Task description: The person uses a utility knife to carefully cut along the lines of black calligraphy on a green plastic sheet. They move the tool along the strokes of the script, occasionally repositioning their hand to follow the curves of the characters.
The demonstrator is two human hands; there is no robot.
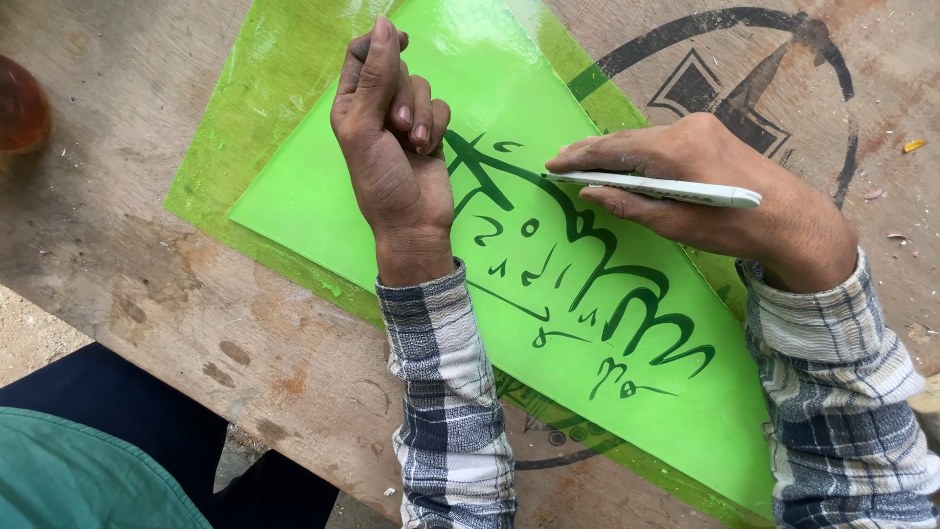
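Gripping a white pen [654, 187], the right hand [715, 191] rests on the green sheet [323, 206] with its fingers pressed together around the barrel. The pen lies almost flat, running from the fingertips at its left end back across the hand, its blunt end sticking out past the knuckles toward the right. The tip, hidden under the fingertips, sits at the upper part of the dark lettering [597, 284] painted across the sheet.

The left hand [392, 147] is just to the left of the pen, close but apart from it. Its fingers are curled, the index finger stretched up and the others folded in against the palm; it holds nothing. Whether its heel bears on the sheet I cannot tell, though the hand lies over the sheet's upper middle, covering the start of the lettering.

The sheet is a bright green triangle lying on a second, more see-through green sheet [215, 167] whose edge shows around it on the left and top. Both lie on a worn wooden board [196, 323] with a black circular mark [774, 59] painted at the upper right, partly under the sheets. Both forearms wear checked sleeves [450, 411]. A brown rounded thing [20, 108] sits at the board's far left edge, cut off by the frame.
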